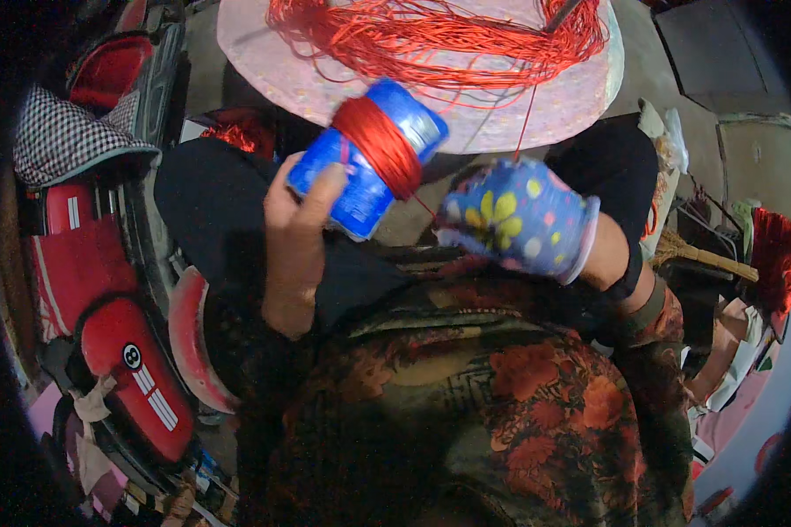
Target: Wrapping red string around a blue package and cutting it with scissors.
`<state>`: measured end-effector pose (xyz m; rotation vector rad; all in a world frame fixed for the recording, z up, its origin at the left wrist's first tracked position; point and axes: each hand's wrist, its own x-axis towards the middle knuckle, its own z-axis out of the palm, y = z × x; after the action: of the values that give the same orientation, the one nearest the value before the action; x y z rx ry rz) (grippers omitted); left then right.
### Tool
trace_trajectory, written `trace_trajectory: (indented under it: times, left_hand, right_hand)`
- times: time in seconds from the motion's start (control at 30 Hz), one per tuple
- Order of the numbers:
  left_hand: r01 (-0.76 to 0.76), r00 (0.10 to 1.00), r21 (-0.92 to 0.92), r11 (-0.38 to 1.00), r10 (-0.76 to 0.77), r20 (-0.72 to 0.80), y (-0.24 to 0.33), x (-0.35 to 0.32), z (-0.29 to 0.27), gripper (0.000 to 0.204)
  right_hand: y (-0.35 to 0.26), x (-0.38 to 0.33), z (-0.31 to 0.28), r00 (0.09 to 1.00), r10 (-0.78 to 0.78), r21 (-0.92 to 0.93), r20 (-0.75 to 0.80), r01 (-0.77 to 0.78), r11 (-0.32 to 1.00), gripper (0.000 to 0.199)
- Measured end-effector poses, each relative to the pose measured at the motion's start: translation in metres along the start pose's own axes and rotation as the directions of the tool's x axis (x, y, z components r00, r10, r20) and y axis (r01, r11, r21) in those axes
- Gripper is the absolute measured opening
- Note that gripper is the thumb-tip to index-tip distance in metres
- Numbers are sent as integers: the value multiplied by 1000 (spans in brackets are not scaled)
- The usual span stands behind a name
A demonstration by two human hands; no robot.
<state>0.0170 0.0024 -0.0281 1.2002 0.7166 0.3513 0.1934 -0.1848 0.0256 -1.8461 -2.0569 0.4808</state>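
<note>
My left hand (303, 202), bare, grips a blue block-shaped packet (360, 209) tilted above my lap. A thick band of red cord (380, 145) is wound around the packet's middle. Gloved in blue fabric with flowers and dots, my right hand (514, 220) is closed on a strand of the cord to the right of the packet. One strand runs from the winding to this hand, and another rises from it to a large loose hank of red cord (448, 44). The hank lies on a round pale pink board (264, 44) at the far side. My right fingertips are mostly hidden.
A red scooter-like vehicle (136, 378) stands at the left, with a checked cloth cover (75, 132) farther back. To the right lie a straw hand broom (707, 256) and shiny red material (775, 259). A grey box-like surface (721, 44) stands at the far right.
</note>
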Motion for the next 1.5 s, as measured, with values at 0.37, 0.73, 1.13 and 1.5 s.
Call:
trace_trajectory:
  times: [0.37, 0.73, 1.13, 1.5]
  left_hand:
    - [364, 816, -96, 926, -268, 512, 31, -25, 7, 48]
    - [98, 989, -469, 878, -33, 145, 13, -7, 4, 53]
    - [380, 804, 52, 923, -358, 475, 19, -14, 6, 45]
    - [184, 966, -678, 712, -4, 258, 8, -5, 0, 53]
  right_hand:
    - [54, 4, 18, 891, 452, 700, -32, -303, 646, 24]
    - [3, -9, 38, 995, 93, 133, -20, -90, 987, 14]
    - [39, 19, 3, 919, 394, 620, -14, -301, 724, 27]
    - [27, -23, 54, 938, 338, 578, -70, -238, 780, 24]
